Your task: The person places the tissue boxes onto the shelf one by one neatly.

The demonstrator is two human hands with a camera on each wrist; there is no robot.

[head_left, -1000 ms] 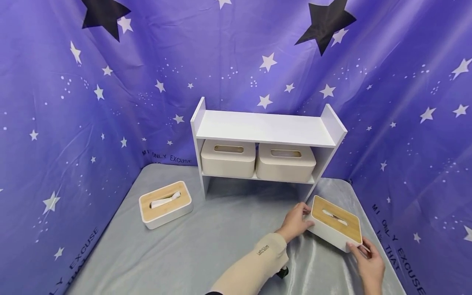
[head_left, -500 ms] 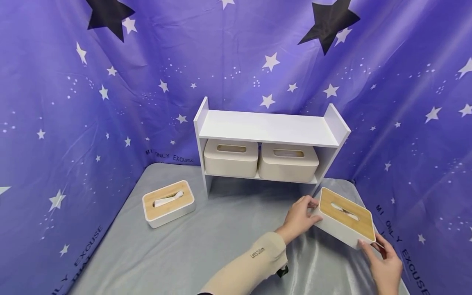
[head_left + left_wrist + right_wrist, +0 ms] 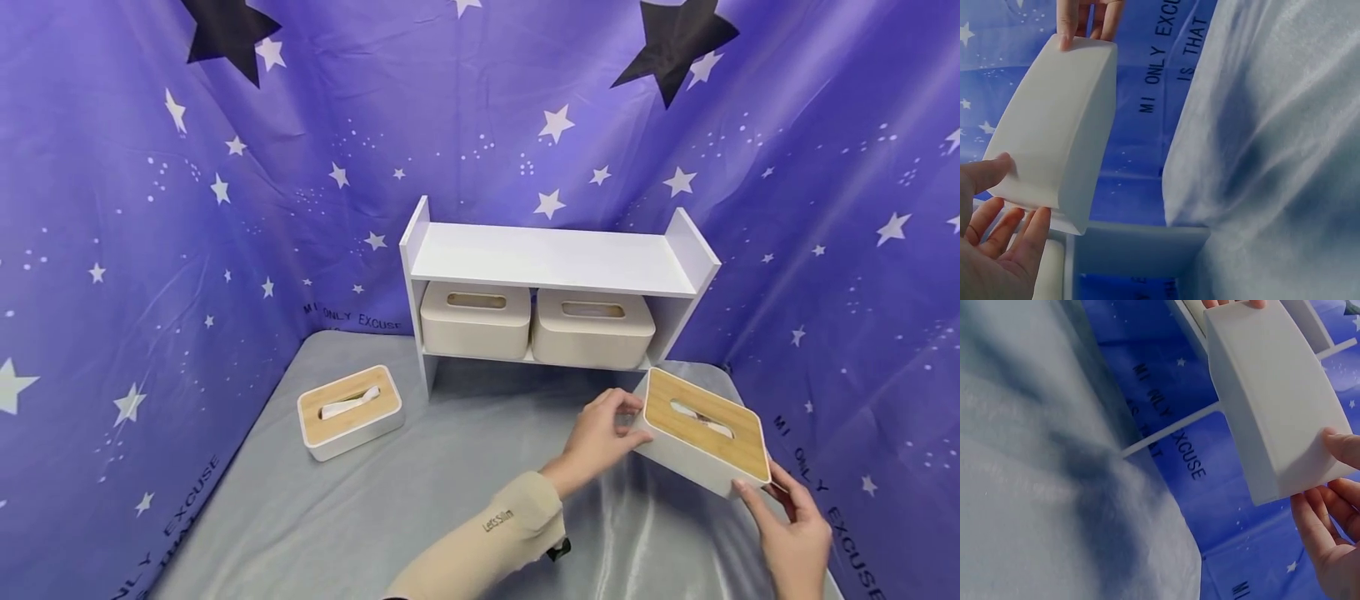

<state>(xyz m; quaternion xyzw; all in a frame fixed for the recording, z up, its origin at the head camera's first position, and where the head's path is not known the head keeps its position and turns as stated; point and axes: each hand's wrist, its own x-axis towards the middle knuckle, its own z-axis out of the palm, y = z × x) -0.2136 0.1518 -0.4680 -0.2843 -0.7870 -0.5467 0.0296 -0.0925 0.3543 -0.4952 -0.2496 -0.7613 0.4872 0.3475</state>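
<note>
A white tissue box with a wooden lid (image 3: 701, 429) is held above the cloth at the right, tilted, between both hands. My left hand (image 3: 600, 437) grips its left end, thumb on the near side and fingers at the end. Its right end is gripped by my right hand (image 3: 791, 521), thumb on the near side. Both wrist views show the box's plain white side (image 3: 1047, 119) and the thumbs pressing on it. Just behind the box stands a white two-tier shelf (image 3: 551, 258). Two beige tissue boxes sit side by side on its lower tier, the left one (image 3: 476, 329) and the right one (image 3: 592, 337).
Another wooden-lidded tissue box (image 3: 351, 412), a tissue poking from its slot, lies on the grey cloth (image 3: 450, 492) at the left. Purple star-patterned curtains (image 3: 480, 108) surround the surface at the back and sides. The shelf has upright side panels (image 3: 690, 242).
Both hands have lifted the tissue box, moving it slightly up and right toward the shelf's right side. The view has shifted slightly. The other boxes stay put.
</note>
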